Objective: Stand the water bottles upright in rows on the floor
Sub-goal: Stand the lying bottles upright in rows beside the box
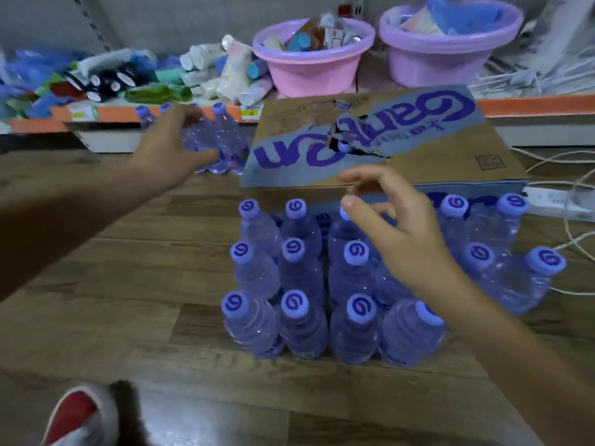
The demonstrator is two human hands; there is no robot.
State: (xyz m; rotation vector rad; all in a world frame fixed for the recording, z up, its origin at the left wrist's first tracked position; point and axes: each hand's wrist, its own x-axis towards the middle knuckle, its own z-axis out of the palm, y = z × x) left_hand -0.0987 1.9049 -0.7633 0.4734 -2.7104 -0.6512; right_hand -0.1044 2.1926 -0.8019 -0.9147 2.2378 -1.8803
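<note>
While most of the water bottles point(355, 284) already stand upright in tight rows at the lower centre of the frame, caps up on the wooden floor point(128, 284), a smaller cluster of bottles point(222, 136) stands apart at the upper left, just beside the cardboard box point(386, 146). The left hand point(167, 146) reaches toward that cluster with fingers spread wide, touching or nearly touching one bottle's side; motion blur keeps me from telling whether it grips. The right hand point(396, 226) hovers over the back row of the main block, thumb and fingers parted and curved, holding nothing, probably poised to steady or nudge a cap into line. Packing the bottles shoulder to shoulder likely keeps them from tipping. The box, torn open on top, sits right behind the rows. Along the top of the frame, pink basins point(312, 56) and mixed goods rest on a low shelf.
</note>
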